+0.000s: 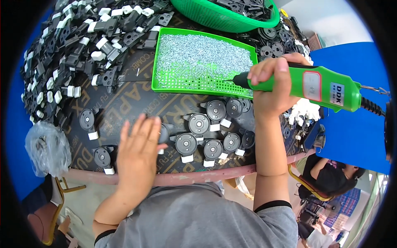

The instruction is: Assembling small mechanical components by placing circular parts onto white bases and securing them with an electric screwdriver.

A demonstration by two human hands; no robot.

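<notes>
My right hand (275, 76) is wrapped round a green electric screwdriver (324, 87), held level with its black nose pointing left. The bit reaches over the near part of a green tray (154, 80) of small silvery screws (202, 49). Slightly blurred, my left hand (138, 151) lies flat with fingers stretched out beside a round black part (164, 133), which it partly covers; whether it touches the part I cannot tell. Right of it several similar round black parts with white tabs, such as one black wheel part (199, 123), lie face up.
Black brackets with white ends (109, 49) are heaped at the left. A green basket (231, 22) of black pieces stands at the back. A clear plastic bag (49, 149) lies at the left edge, white pieces (306, 111) at the right. Another person (331, 175) is behind at the right.
</notes>
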